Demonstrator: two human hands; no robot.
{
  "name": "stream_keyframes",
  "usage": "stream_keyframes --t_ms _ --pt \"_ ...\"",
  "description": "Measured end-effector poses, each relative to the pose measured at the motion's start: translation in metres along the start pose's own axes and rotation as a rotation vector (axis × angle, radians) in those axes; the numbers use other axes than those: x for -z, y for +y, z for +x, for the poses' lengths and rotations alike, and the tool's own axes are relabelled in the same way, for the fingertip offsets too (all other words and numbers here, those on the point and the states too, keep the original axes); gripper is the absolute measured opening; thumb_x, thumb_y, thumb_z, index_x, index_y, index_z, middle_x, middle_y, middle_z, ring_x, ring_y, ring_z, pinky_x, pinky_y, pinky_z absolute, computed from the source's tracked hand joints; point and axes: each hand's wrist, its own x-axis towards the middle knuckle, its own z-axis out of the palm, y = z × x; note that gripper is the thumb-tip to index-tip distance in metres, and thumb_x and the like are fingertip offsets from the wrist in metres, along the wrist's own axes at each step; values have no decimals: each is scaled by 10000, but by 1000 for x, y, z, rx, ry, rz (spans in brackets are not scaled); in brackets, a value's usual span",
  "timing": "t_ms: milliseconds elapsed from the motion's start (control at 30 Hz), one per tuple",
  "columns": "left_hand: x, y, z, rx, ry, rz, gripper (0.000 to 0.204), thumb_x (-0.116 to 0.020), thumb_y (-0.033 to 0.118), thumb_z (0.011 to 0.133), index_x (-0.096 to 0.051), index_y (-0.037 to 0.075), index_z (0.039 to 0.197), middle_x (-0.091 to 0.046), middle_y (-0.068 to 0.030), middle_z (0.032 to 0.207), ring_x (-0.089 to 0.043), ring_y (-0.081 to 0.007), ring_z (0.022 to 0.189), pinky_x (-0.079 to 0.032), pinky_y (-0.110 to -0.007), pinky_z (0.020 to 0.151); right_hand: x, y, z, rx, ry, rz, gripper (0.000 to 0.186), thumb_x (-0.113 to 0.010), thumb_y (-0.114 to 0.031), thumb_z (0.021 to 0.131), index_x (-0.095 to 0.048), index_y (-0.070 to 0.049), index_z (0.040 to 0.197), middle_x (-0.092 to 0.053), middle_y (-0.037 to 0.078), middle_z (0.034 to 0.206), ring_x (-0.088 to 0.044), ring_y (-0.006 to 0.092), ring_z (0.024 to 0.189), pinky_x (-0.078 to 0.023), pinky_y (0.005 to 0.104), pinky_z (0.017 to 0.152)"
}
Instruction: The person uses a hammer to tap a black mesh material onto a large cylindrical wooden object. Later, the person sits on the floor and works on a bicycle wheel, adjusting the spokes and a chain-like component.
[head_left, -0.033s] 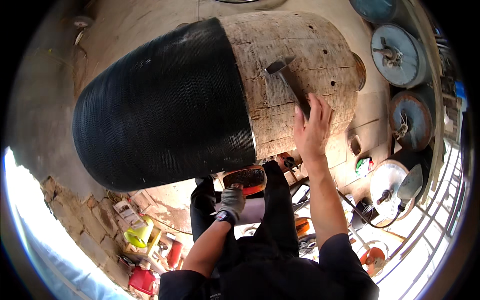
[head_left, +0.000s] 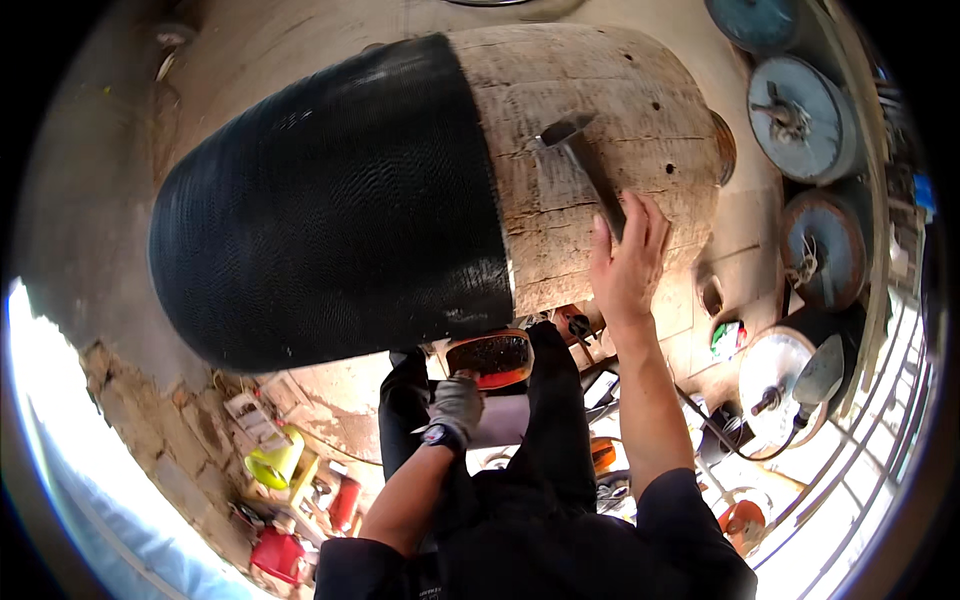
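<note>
Hammer (head_left: pixel 585 165) being gripped by right hand (head_left: pixel 625 262), fingers wrapped around handle, head being held against bare wooden drum (head_left: pixel 600 90) near black covering's edge (head_left: pixel 330 200). Orange tray (head_left: pixel 490 357) below drum being pinched by gloved left hand (head_left: pixel 455 405). Open floor at left.

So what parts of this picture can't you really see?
Head view only:
- Hammer handle: its lower end is covered by the right hand.
- Left hand: gloved and turned away, so what it grips by the orange tray is unclear.
- Big wooden drum: the far side curves out of sight; black mesh wraps the left part.
- Floor clutter: too small and bent by the lens.
</note>
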Motion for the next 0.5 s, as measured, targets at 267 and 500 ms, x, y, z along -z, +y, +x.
stream_keyframes --t_ms 267,500 --pt "23 -110 -134 424 90 -325 263 -676 233 857 -719 68 1059 -706 -175 1013 -673 -349 976 -536 -435 857 57 -85 -56 88 -246 167 443 -655 -93 907 -500 1 1310 -494 202 1278 -520 380 1166 -456 444 986" --pt "64 -173 -171 251 96 -454 258 -651 257 862 -725 73 1027 -709 -201 997 -681 -367 954 -543 -451 847 90 -156 -207 -350 -679 208 235 -660 -153 911 -622 -20 1101 -608 141 971 -596 249 808 -495 334 732"
